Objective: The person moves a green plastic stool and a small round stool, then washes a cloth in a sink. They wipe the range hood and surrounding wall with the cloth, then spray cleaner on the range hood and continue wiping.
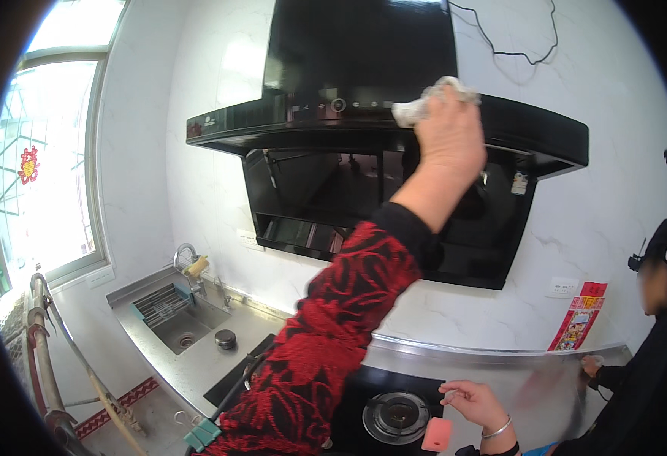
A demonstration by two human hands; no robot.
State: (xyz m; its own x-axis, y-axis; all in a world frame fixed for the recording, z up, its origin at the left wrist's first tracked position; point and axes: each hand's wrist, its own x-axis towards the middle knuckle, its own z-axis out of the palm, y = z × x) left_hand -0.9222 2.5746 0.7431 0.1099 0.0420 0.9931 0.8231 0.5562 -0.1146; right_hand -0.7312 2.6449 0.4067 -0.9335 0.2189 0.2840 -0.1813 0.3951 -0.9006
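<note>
My left hand (453, 131), at the end of a red and black patterned sleeve, presses a crumpled whitish cloth (413, 113) against the front edge of a black range hood (362, 51), right of its row of control marks. Lower down at the right, my right hand (476, 402), with a silver bangle at the wrist, hovers by the edge of a black gas hob (356, 422). Its fingers are loosely bent and apart, with no clear object in them. A pink block (437, 434) with a small hole lies just below it, beside the round burner (400, 417).
A steel sink (182, 328) with a dish rack (162, 305) and faucet (185, 251) is at the left, a round dark lid-like object (225, 340) beside it. A person (647, 336) in black stands at the right, one hand at the steel counter (527, 376). Poles (45, 353) lean near the window.
</note>
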